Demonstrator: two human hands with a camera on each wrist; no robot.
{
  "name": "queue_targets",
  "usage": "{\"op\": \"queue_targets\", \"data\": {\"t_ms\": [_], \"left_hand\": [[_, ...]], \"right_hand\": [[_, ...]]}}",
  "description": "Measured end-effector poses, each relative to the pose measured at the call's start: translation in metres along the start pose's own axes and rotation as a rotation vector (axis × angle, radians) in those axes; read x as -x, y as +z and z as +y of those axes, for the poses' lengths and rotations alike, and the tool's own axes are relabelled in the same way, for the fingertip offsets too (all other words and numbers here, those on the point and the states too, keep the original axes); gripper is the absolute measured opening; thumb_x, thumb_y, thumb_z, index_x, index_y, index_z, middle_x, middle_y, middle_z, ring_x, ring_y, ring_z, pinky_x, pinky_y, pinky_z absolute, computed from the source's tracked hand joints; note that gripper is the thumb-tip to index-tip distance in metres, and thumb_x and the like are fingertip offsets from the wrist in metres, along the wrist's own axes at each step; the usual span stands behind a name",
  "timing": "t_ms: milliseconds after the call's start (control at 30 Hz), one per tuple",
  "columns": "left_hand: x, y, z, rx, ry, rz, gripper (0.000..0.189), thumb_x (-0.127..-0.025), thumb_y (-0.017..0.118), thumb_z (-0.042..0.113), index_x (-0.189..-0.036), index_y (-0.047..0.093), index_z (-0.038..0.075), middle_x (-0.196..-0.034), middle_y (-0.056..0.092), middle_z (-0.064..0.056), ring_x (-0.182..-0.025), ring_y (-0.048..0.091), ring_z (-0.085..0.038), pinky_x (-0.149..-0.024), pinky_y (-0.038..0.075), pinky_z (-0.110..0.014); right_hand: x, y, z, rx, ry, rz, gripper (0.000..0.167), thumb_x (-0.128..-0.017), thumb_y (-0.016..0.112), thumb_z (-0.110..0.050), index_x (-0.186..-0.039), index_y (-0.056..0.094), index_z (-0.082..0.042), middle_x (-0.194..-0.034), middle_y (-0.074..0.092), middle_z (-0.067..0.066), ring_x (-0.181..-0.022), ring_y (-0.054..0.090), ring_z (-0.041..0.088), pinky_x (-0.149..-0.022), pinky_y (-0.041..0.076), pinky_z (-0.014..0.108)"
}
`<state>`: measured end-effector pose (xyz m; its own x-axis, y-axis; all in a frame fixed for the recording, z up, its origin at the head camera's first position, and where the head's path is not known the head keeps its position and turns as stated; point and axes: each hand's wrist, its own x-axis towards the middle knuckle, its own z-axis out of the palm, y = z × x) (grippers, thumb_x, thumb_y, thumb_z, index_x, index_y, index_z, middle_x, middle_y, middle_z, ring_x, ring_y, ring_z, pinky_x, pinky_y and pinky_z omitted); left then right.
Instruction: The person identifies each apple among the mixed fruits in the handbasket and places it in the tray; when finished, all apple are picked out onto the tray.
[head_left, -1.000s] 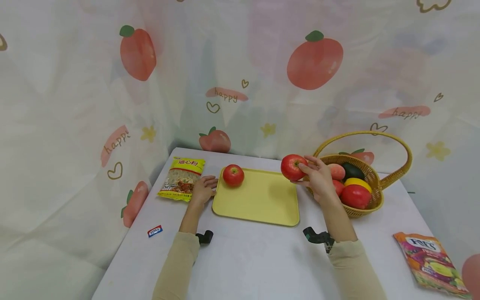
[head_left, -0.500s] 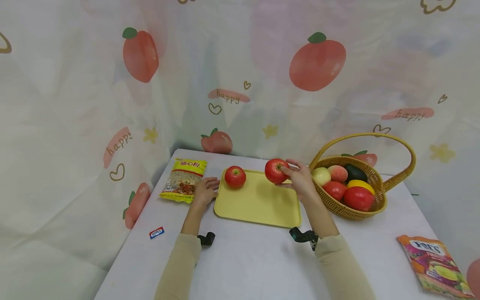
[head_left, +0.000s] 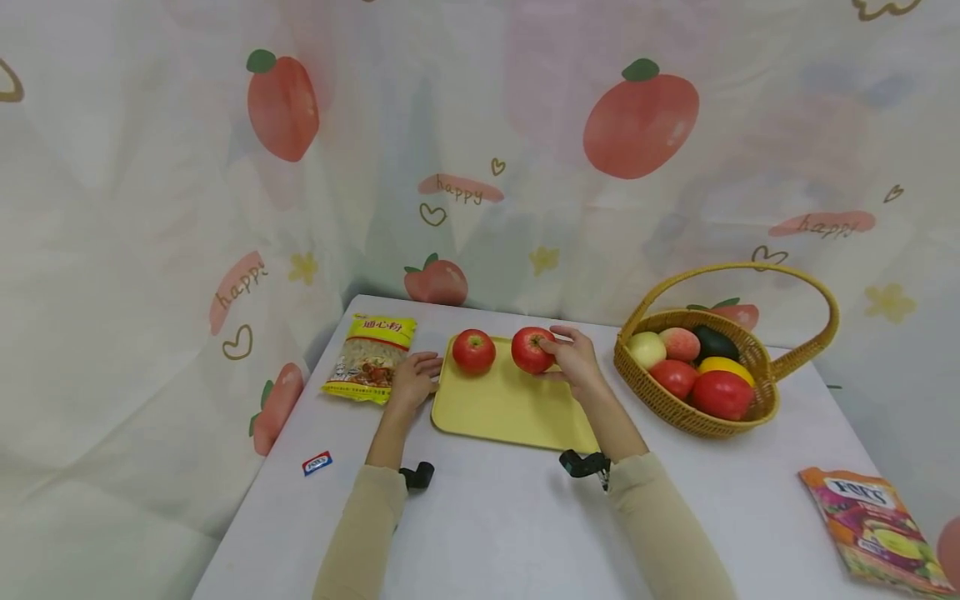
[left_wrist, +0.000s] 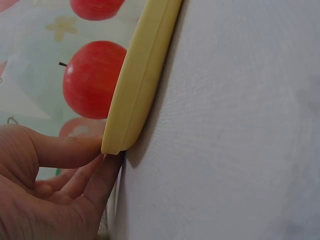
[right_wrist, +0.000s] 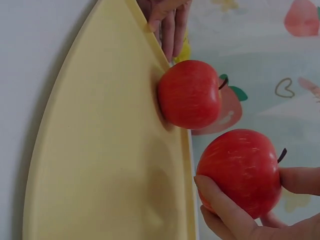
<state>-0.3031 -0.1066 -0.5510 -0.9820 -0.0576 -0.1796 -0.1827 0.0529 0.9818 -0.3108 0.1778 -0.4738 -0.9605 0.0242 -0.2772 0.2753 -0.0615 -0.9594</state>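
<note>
Above the yellow tray (head_left: 502, 408), your right hand (head_left: 581, 365) grips a red apple (head_left: 529, 351); your left hand (head_left: 412, 383) pinches the tray's rim (left_wrist: 117, 120).

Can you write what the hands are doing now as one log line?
left hand: grips edge of yellow tray | right hand: holds red apple over tray | second apple: on tray | basket: holds fruit

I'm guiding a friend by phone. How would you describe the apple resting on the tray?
Find the yellow tray on the white table. At its far left corner, close to the left hand, sits a round red apple. The second apple, to its right, is held in the right hand; neither hand touches this one.
</note>
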Motion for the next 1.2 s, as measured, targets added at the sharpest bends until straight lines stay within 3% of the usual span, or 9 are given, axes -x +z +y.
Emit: {"op": "queue_targets", "data": {"t_ms": [300,667,1200], "left_hand": [[-0.001,0.001,-0.001,-0.019,-0.007,0.017,0.058,-0.088,0.054,-0.024,-0.142,0.057,-0.004,-0.135,0.066,-0.023,-0.127,0.064,-0.035,-0.094,0.058,-0.038],[-0.002,0.001,-0.002,-0.025,-0.007,0.024,0.057,-0.088,0.057,-0.024,-0.142,0.057,-0.003,-0.135,0.066,-0.022,-0.127,0.064,-0.034,-0.099,0.057,-0.042],[0.001,0.000,0.001,-0.022,-0.016,0.016,0.059,-0.089,0.055,-0.023,-0.144,0.055,-0.004,-0.137,0.065,-0.023,-0.129,0.062,-0.036,-0.098,0.058,-0.039]], "right_hand": [[-0.011,0.009,0.010,0.014,0.032,0.019,0.060,-0.103,0.060,-0.007,-0.157,0.034,0.000,-0.156,0.041,0.029,-0.141,0.045,0.044,-0.098,0.048,0.068],[-0.020,0.018,0.020,0.076,0.044,0.062,0.067,-0.102,0.065,-0.010,-0.158,0.032,0.001,-0.153,0.045,0.028,-0.138,0.050,0.044,-0.095,0.053,0.063],[-0.011,0.013,0.019,0.171,0.039,0.058,0.073,-0.103,0.065,-0.022,-0.161,0.026,0.000,-0.161,0.037,0.024,-0.145,0.042,0.040,-0.096,0.054,0.061]]}}
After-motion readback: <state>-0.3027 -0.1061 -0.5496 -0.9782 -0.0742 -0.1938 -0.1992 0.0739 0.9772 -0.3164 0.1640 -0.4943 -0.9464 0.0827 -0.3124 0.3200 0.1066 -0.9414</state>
